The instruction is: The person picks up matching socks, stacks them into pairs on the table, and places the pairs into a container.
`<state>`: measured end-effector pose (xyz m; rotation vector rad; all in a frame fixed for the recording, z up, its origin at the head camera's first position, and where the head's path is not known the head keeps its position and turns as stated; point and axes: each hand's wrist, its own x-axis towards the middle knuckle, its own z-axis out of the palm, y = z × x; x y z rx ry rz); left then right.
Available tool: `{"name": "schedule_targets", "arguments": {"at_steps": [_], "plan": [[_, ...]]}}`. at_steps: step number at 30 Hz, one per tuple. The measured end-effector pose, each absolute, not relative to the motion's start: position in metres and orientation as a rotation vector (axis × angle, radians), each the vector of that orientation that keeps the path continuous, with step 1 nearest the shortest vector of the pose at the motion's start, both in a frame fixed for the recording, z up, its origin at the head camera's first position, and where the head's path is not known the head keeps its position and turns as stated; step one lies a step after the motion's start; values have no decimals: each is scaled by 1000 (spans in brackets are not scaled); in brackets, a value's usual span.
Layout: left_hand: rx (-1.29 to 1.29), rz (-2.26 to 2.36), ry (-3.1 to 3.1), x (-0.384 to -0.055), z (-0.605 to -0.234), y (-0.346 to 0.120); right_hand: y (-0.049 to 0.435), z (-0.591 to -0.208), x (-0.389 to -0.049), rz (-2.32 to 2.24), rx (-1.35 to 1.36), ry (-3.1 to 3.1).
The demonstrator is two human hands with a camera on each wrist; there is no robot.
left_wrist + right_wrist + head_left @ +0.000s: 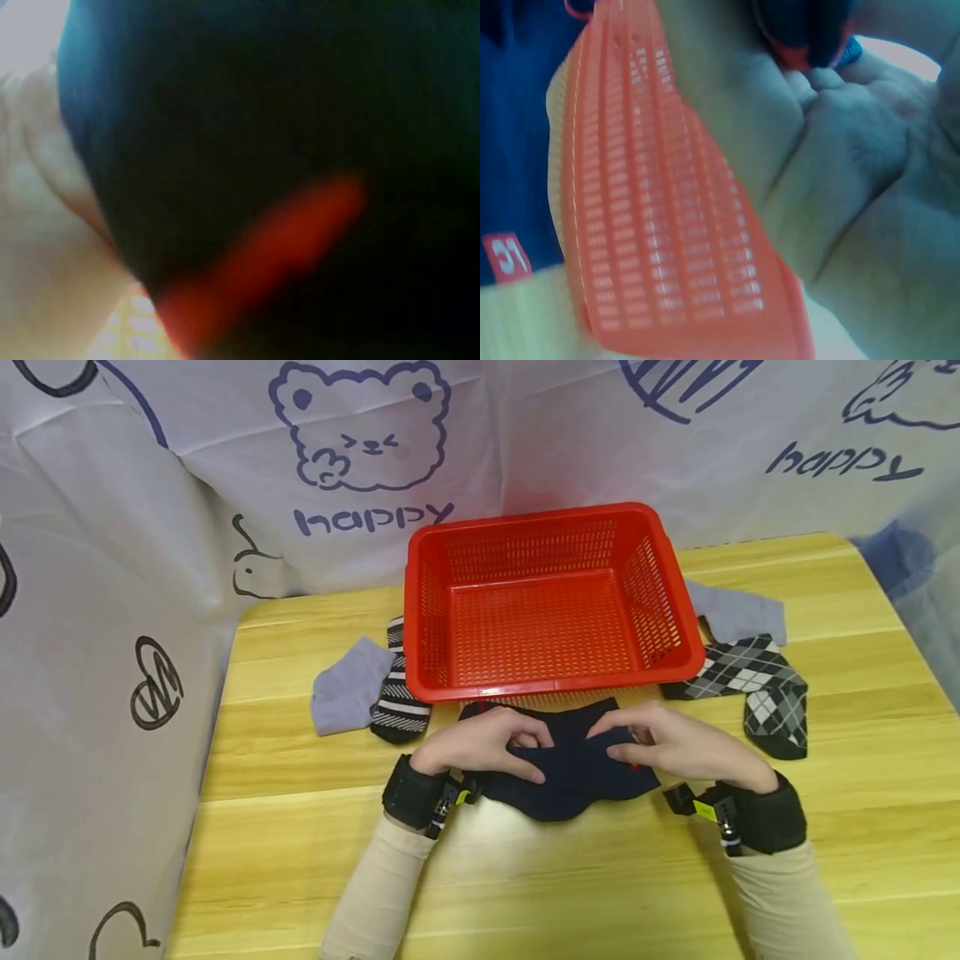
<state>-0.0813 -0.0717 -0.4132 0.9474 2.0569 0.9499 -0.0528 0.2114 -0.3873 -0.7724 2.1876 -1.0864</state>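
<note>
Dark navy socks [570, 793] with small red marks lie across the front of the red basket [551, 687], held between both hands. My left hand [487, 742] pinches their left part, thumb in front and fingers partly hidden by the cloth. On the right part, my right hand [663, 739] pinches the fabric with thumb and fingers. Dark cloth with a blurred red stripe [262, 262] fills most of the left wrist view. A red label [506, 257] with white letters shows on navy fabric in the right wrist view.
Left of the basket lie a lavender sock [348, 685] and a black-and-white striped sock [401, 706]. To its right are another lavender sock [742, 614] and a grey-black argyle sock [776, 689]. A printed white cloth [525, 435] hangs behind the wooden table [300, 852].
</note>
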Motion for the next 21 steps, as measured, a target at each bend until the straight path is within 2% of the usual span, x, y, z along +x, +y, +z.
{"name": "schedule_targets", "arguments": {"at_steps": [8, 21], "plan": [[1063, 844, 2130, -89, -419, -86, 226, -389, -58, -1062, -756, 2194], [953, 869, 2143, -95, -427, -93, 232, -400, -66, -1037, -711, 2266]]}}
